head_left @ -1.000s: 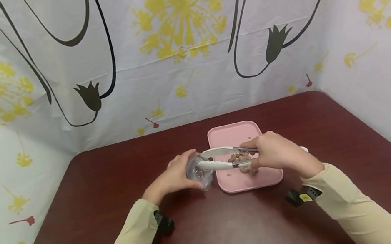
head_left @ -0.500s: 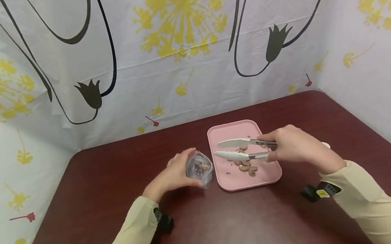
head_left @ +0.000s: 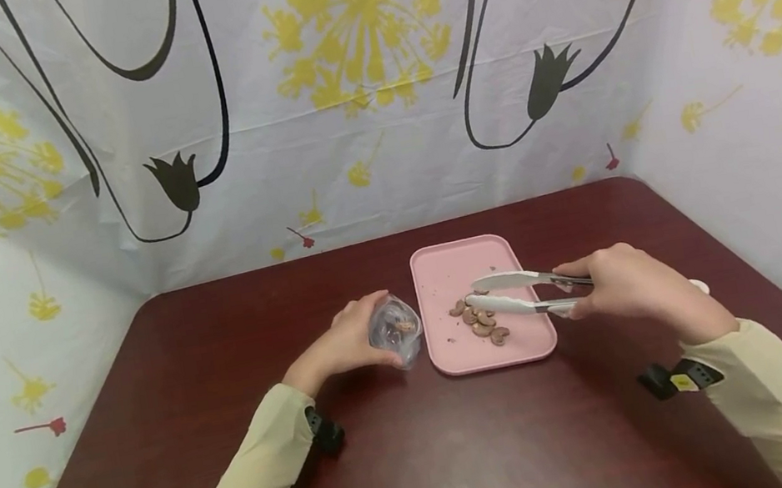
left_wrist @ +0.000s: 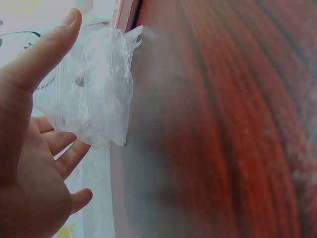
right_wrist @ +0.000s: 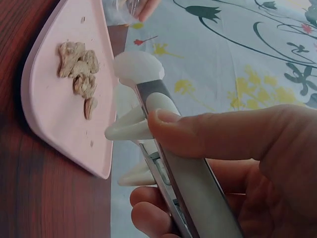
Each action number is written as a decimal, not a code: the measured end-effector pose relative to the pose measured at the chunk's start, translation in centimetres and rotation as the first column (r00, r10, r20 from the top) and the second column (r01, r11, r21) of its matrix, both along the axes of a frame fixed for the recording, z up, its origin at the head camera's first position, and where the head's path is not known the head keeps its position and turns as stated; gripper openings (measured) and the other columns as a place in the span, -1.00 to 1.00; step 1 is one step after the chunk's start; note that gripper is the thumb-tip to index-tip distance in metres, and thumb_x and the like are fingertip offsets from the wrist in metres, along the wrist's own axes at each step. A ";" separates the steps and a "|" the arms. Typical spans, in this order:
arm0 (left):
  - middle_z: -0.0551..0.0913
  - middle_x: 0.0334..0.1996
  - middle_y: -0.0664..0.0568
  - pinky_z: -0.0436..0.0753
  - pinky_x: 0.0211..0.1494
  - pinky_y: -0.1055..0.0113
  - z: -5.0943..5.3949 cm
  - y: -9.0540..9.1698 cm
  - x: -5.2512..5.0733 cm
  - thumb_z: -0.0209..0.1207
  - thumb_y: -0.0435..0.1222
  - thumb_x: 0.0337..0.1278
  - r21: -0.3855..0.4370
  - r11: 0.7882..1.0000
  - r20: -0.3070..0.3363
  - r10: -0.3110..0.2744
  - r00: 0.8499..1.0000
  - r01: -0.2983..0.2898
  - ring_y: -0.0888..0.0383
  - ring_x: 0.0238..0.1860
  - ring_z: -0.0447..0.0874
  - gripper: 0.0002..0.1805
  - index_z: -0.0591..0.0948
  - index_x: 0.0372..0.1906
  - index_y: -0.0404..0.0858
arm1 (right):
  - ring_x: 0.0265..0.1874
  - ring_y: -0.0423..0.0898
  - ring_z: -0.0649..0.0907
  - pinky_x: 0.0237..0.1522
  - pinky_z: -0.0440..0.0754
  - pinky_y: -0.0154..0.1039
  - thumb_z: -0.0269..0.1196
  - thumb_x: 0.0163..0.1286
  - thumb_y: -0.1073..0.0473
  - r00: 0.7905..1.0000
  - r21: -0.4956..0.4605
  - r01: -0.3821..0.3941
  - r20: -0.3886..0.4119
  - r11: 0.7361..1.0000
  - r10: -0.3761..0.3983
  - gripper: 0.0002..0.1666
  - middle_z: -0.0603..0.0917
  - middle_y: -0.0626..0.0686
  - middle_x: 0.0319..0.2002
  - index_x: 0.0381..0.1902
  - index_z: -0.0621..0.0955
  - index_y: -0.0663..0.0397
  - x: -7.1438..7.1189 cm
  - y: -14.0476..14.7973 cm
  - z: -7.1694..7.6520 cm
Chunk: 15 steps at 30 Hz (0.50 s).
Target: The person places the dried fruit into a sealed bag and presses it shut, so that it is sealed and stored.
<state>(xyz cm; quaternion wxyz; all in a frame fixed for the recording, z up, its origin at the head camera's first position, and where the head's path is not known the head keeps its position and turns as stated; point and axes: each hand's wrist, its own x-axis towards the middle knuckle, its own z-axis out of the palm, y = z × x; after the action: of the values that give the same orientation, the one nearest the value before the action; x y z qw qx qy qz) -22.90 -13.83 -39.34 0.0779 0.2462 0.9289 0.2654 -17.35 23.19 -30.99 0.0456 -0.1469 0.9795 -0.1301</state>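
Note:
In the head view my left hand (head_left: 341, 344) holds a crinkled clear plastic bag (head_left: 400, 352) upright between thumb and fingers, its mouth facing up. A small brown piece shows inside. Just right of the bag lies a pink tray (head_left: 440, 266) with a small heap of brown-skinned cashews (head_left: 482, 330) on it. My right hand (head_left: 629, 288) grips metal tongs with white tips (head_left: 506, 304), which hover spread apart over the tray with nothing between them. The right wrist view shows the thumb pressed along the handle of the tongs (right_wrist: 185, 183) and cashews (right_wrist: 79, 67) beyond.
Everything stands on a dark red wooden table (head_left: 423, 458). A white cloth (head_left: 317, 154) with yellow and grey flower prints hangs behind the table and along its sides. Small crumbs (head_left: 451, 341) dot the tray.
The tongs have moved right, from the bag's mouth to above the tray, uncovering the cashews. A brown piece now shows in the bag. The left hand stays nearly still.

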 end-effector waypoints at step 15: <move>0.41 0.25 -0.07 0.27 0.32 -0.09 -0.1 -0.1 0.0 0.53 0.07 -0.41 0.001 1.000 0.021 0.019 1.000 -0.019 -0.04 0.22 0.32 0.20 0.17 0.44 -0.17 | -0.50 -0.16 0.43 -0.43 0.36 -0.25 0.47 -0.10 -0.02 0.998 0.048 -0.043 0.044 0.998 0.041 -0.30 0.52 -0.22 -0.65 0.07 0.65 0.07 0.8 2.1 0.0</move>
<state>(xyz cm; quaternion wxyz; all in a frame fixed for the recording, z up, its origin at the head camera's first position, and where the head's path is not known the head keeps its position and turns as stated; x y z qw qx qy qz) -22.94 -13.92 -39.48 0.0851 0.2346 0.9302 0.2693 -16.51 25.25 -31.02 0.0730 -0.1635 0.9779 -0.1081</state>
